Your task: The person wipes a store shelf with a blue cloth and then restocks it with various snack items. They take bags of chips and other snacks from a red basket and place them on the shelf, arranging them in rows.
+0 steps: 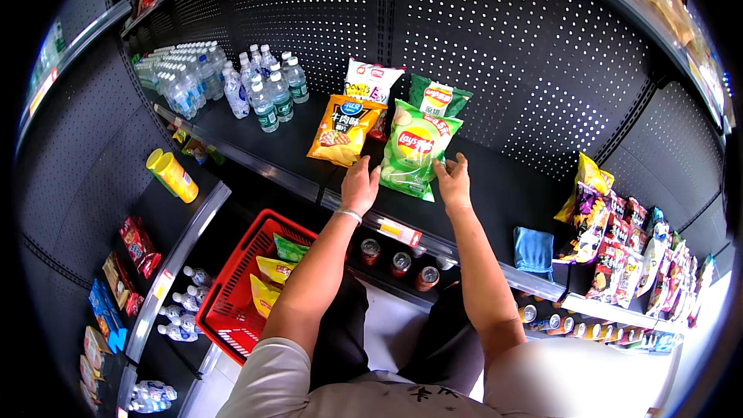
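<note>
1. See L hand (359, 187) part open, w/ thumb apart from fingers, no grip on anything visible. Sits just left of lower part of lt-green chip bag (412, 147), w/ fingertips by bottom corner of orange bag (346, 131). Can't tell re contact w/ either.
2. See R hand (453, 182) also part open, w/ fingers up + thumb toward right edge of lt-green chip bag. No closed grip; can't tell if touching.
3. Find lt-green chip bag btwn both hands on black shelf (503, 178), front facing up, overlapping dk-green bag (439, 97) behind.
4. Find orange bag to its left, in front of white bag (371, 77).
5. Note water btls (282, 101) grouped farther left, same shelf.
6. Note folded blue cloth (534, 250) nr shelf's front edge, right of R forearm; more snack pkts (619, 248) beyond.
7. Look below L forearm for red basket (234, 267), w/ yellow bags (265, 294) + a green pkt (289, 249) inside.
8. Note cans (400, 263) on lower level, btwn forearms.
9. Spot yellow tubs (176, 174) at far left, on side shelf.
</note>
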